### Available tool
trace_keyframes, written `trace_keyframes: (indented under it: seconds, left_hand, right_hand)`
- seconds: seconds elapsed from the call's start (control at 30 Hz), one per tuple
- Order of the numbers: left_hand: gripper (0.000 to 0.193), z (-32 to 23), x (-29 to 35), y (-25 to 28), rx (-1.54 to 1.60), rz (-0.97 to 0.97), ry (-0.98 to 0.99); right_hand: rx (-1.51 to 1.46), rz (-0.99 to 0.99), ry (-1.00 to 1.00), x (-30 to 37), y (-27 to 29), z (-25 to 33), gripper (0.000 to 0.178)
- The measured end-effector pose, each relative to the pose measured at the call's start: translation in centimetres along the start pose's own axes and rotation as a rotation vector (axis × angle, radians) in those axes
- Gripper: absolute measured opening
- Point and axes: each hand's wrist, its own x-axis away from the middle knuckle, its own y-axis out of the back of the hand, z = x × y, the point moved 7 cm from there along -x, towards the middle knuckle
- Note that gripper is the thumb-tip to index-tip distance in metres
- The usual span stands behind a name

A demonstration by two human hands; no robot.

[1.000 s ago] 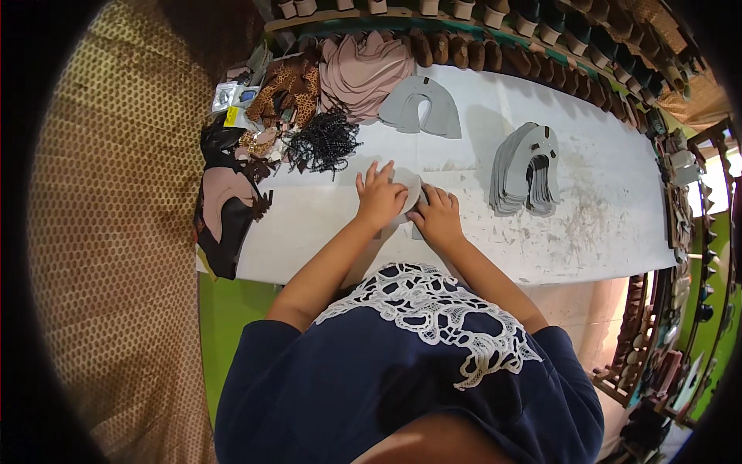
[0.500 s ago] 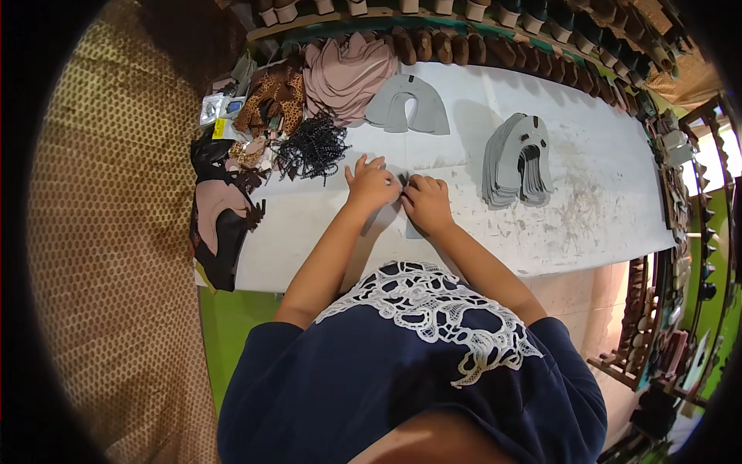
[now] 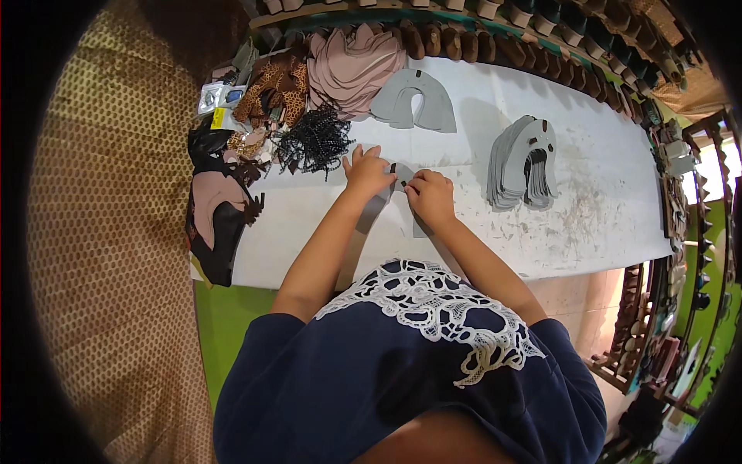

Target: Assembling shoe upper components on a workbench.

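Note:
A grey U-shaped cut piece (image 3: 399,176) lies on the white-covered table in front of me, partly hidden under both hands. One black tab (image 3: 393,168) shows at the top of its curve. My left hand (image 3: 366,175) rests on the piece's left side, fingers spread and thumb toward the middle. The fingertips of my right hand (image 3: 431,196) are drawn together at a second small black tab (image 3: 403,183) on the piece. Right of my hands stands a fanned stack of similar grey pieces (image 3: 506,162) with black tabs on the top one. More grey pieces (image 3: 433,100) lie beyond my hands.
At the back left are pink cut pieces (image 3: 352,66), leopard-print material (image 3: 267,97) and a tangle of black straps (image 3: 315,141). Pink and black pieces (image 3: 212,205) lie at the left edge. Shoes (image 3: 468,45) line the table's back, and shelves (image 3: 699,224) stand at the right.
My hands have parted slightly, baring more of the grey piece and the black tab on its curve. The right fingertips stay close to the small tab. The whole view has shifted a little.

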Motion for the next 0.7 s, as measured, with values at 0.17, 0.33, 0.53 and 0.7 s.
trace_keyframes:
  seconds: [0.17, 0.33, 0.53, 0.7]
  left_hand:
    - [0.038, -0.5, 0.3, 0.3, -0.029, -0.01, -0.013]
    - [0.038, -0.4, 0.5, 0.1, -0.017, -0.015, -0.021]
    - [0.039, -0.4, 0.4, -0.2, 0.009, -0.031, -0.001]
    - [0.043, 0.0, 0.3, -0.6, 0.034, -0.015, 0.012]
  right_hand:
    - [0.247, -0.052, 0.285, 0.3, 0.1, 2.0, 0.01]
    - [0.23, -0.071, 0.248, 0.0, 0.9, 1.8, 0.008]
    - [0.223, -0.086, 0.347, 0.0, 0.2, 1.3, 0.01]
    - [0.205, -0.072, 0.398, 0.1, 0.2, 1.7, 0.01]
